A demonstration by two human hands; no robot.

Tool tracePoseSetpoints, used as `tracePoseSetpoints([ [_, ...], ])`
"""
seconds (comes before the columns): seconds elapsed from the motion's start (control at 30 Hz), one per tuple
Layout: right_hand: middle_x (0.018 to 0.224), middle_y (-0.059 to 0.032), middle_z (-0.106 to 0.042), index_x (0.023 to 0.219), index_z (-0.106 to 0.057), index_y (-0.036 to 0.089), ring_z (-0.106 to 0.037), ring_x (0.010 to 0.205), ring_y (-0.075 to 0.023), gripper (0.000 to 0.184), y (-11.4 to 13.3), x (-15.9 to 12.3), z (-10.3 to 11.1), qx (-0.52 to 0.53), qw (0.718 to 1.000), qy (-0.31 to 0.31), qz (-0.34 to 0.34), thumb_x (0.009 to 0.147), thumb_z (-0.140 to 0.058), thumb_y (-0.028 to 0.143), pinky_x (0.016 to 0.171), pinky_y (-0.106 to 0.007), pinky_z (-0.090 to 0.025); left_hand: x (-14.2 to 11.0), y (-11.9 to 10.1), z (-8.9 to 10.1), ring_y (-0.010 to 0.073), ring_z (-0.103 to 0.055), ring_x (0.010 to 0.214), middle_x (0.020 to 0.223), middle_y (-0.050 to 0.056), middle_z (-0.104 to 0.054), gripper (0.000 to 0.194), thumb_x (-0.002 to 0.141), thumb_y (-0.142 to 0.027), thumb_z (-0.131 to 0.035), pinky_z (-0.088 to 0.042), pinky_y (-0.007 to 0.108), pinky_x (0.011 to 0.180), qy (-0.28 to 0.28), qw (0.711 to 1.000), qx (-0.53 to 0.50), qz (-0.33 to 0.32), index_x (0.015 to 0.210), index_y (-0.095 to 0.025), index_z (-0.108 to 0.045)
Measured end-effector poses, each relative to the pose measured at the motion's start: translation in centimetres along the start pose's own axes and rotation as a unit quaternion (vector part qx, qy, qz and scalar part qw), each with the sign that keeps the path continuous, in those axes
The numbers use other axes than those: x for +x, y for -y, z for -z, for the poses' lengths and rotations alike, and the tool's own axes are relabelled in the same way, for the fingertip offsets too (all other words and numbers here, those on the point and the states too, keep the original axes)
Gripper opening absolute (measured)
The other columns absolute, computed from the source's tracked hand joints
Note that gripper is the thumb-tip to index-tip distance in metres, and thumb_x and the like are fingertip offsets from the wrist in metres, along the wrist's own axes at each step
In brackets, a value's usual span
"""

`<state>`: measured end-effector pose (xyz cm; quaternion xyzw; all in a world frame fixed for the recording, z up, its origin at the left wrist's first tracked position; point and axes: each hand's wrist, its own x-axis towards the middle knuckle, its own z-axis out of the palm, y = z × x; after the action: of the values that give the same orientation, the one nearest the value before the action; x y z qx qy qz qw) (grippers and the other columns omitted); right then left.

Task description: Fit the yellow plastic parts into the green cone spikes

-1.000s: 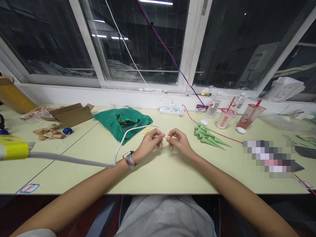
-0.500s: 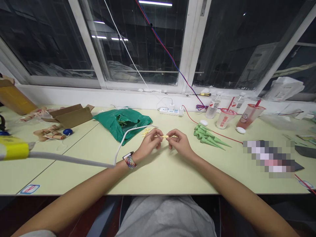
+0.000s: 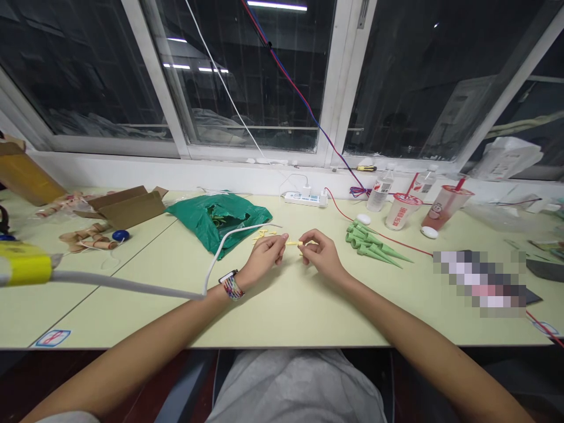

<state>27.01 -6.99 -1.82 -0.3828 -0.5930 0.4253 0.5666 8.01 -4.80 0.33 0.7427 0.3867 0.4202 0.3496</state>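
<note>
A small yellow stick-like piece (image 3: 294, 242) spans the gap between my two hands just above the table. My left hand (image 3: 264, 257) is closed, thumb and fingertips at the piece's left end. The right end sits in a pinch of my right hand (image 3: 324, 254). Several small yellow pieces (image 3: 267, 233) lie just behind my left hand. Beside them, to the left, rests a green plastic bag (image 3: 198, 226) with a torn opening. Several green pointed cones (image 3: 374, 247) lie in a bunch to the right of my right hand.
A white cable (image 3: 145, 286) crosses the left foreground. Cardboard (image 3: 127, 208) and wooden toys (image 3: 88, 237) lie at left. A power strip (image 3: 304, 198) sits at the back; drink cups (image 3: 402, 212) and bottles (image 3: 379, 194) stand at right. A red wire (image 3: 396, 242) runs past the cones.
My left fingers have straightened and shifted slightly left, uncovering more of the yellow piece. My right hand has hardly moved.
</note>
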Motion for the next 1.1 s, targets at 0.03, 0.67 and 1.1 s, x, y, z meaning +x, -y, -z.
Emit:
tracePoseSetpoints([
  [0.03,0.084,0.0029,-0.06,0.092,-0.059,0.022,-0.058,0.053,-0.01,0.024,-0.1,0.0,0.1,-0.001,1.0,-0.006,0.001,0.083,-0.073,0.039,0.053,-0.026,-0.045,0.1,0.0,0.3,0.0146,-0.049,0.056,0.052,-0.001,-0.052,0.055,0.103,-0.053,-0.045,-0.041,0.028,0.064,0.0,1.0,0.005,-0.008,0.06,-0.02,-0.049],
  [0.67,0.097,-0.0096,-0.069,0.094,-0.074,0.019,-0.054,0.098,-0.0252,0.013,-2.2,4.2,-3.4,-0.553,0.814,0.128,0.122,0.09,-0.062,0.019,0.083,-0.035,-0.044,0.3,5.9,10.3,0.0213,-0.064,0.082,0.095,0.006,-0.072,0.031,0.097,-0.044,-0.053,-0.043,0.031,0.072,0.108,0.932,0.342,-0.06,0.095,-0.022,-0.075],
  [1.1,0.104,-0.0139,-0.07,0.104,-0.071,0.017,-0.055,0.101,-0.0294,0.018,-2.3,5.9,-4.3,-0.612,0.774,0.116,0.109,0.092,-0.058,0.021,0.084,-0.039,-0.044,0.5,5.3,9.7,0.0195,-0.061,0.071,0.087,0.003,-0.072,0.024,0.097,-0.039,-0.053,-0.037,0.03,0.064,0.084,0.91,0.401,-0.07,0.097,-0.024,-0.073],
])
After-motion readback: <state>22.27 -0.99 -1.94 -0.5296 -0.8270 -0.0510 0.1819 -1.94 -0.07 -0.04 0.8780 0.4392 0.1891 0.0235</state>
